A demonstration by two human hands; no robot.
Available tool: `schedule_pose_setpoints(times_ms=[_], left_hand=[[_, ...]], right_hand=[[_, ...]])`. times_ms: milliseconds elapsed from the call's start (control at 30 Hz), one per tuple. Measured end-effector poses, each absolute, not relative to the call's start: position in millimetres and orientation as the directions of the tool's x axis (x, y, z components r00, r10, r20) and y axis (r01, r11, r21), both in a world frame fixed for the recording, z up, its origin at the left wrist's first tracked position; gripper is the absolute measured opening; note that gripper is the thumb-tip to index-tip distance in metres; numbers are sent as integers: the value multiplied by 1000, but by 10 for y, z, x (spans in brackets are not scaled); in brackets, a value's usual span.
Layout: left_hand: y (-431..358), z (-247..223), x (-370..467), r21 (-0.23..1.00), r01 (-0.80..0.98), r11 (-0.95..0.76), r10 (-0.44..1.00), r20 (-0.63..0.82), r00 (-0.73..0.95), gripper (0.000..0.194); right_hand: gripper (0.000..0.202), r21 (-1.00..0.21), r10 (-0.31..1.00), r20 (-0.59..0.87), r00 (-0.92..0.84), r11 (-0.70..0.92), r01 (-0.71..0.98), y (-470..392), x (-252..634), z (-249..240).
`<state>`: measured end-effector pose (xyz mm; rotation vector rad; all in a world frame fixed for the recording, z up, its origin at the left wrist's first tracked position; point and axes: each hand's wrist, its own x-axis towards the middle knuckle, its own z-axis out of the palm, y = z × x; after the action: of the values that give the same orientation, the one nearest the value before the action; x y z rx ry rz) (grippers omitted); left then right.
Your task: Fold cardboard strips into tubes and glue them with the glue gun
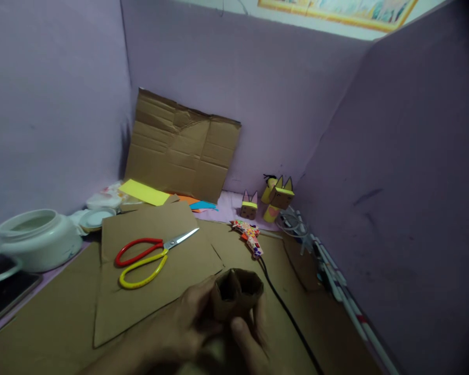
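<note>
Low in the middle of the head view I hold a small brown cardboard piece formed into two hollow tubes side by side, their openings facing up. My left hand closes round its left side. On the right side and front, my right hand grips it, thumb against the near wall. Scissors with one red and one yellow handle lie with blades slightly apart on a cardboard sheet to the left. Beyond my hands lies a glue gun with a colourful pattern, its black cord running towards me on the right.
A white pot stands at the left above a dark phone-like slab. Cardboard leans on the back wall, with yellow paper before it. Small eared cardboard figures stand at the back; pale rods line the right wall.
</note>
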<state>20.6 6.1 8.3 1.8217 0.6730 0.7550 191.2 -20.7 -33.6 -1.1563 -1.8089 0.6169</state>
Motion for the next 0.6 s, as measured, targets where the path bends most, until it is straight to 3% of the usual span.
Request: schedule_pose_setpoints(times_ms=[100, 200, 333, 467, 600], left_hand=[[68, 70, 136, 934, 103, -342, 722, 191, 664, 59], [64, 117, 129, 937, 35, -348, 664, 220, 715, 58], [48, 216, 191, 925, -4, -379, 657, 273, 702, 60], [37, 255, 192, 904, 144, -403, 689, 196, 698, 63], [20, 162, 113, 870, 240, -431, 745, 193, 638, 65]], right_hand=[[34, -885, 896, 371, -243, 421, 201, -184, 1953, -202], [38, -923, 891, 351, -289, 380, 51, -132, 1945, -171], [40, -920, 888, 383, -254, 391, -23, -92, 1924, -219], [52, -952, 926, 304, -222, 288, -100, -114, 1924, -241], [38, -974, 967, 217, -134, 205, -95, -147, 1908, -211]])
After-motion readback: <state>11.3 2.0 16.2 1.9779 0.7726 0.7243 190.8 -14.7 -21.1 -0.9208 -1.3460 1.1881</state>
